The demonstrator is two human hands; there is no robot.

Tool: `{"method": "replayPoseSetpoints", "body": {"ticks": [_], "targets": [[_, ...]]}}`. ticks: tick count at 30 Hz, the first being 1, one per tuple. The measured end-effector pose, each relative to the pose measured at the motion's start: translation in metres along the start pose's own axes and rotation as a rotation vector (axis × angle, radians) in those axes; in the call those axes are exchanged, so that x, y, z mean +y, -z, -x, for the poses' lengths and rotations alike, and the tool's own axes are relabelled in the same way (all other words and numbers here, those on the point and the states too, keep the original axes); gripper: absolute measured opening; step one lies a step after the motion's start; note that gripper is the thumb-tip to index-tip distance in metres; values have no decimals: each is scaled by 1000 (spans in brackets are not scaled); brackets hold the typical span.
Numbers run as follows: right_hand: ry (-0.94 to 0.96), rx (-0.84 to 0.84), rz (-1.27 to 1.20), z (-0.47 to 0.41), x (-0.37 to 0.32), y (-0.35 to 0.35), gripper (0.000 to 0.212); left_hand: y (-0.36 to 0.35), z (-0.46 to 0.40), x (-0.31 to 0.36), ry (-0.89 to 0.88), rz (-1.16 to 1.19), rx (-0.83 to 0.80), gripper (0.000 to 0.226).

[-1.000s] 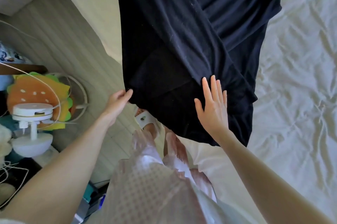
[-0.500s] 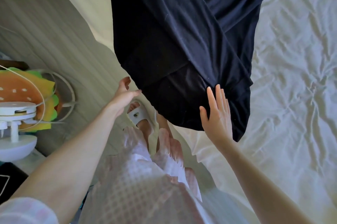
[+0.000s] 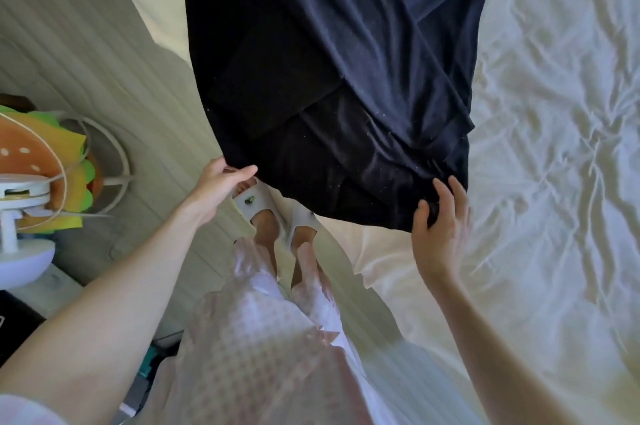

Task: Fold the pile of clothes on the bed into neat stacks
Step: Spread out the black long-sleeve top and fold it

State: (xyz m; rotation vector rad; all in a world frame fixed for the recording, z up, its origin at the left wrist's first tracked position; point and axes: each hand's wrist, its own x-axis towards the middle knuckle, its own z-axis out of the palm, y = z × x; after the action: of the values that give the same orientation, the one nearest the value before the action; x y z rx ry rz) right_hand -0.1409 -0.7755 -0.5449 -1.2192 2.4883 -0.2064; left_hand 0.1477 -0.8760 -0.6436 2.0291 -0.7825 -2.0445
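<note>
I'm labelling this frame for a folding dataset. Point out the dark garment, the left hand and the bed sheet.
dark garment [image 3: 329, 78]: head view, middle of the hanging cloth.
left hand [image 3: 221, 182]: head view, back of the hand.
bed sheet [image 3: 554, 182]: head view, bare wrinkled area.

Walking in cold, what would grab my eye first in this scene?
A large dark navy garment fills the top centre, draped over the edge of a bed with a crumpled cream sheet. The left hand pinches its lower left edge; the right hand touches its lower right corner. A burger-shaped cushion sits far left.
</note>
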Motion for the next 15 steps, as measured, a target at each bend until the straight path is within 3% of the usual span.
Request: {"method": "replayPoseSetpoints", "body": {"ticks": [4,6,11,15], "targets": [[-364,22,-181,-12,14,9,47,-2,27,-14,-24,1,-4,26],[-476,-7,-261,-18,20,12,32,-3,42,-23,-31,44,30,21],[-828,-397,-717,-15,33,19,14,-2,71,-30,-4,120,228,16],[-996,-442,-895,-8,44,28,4,11,88,-30,54,54,381,17]]}}
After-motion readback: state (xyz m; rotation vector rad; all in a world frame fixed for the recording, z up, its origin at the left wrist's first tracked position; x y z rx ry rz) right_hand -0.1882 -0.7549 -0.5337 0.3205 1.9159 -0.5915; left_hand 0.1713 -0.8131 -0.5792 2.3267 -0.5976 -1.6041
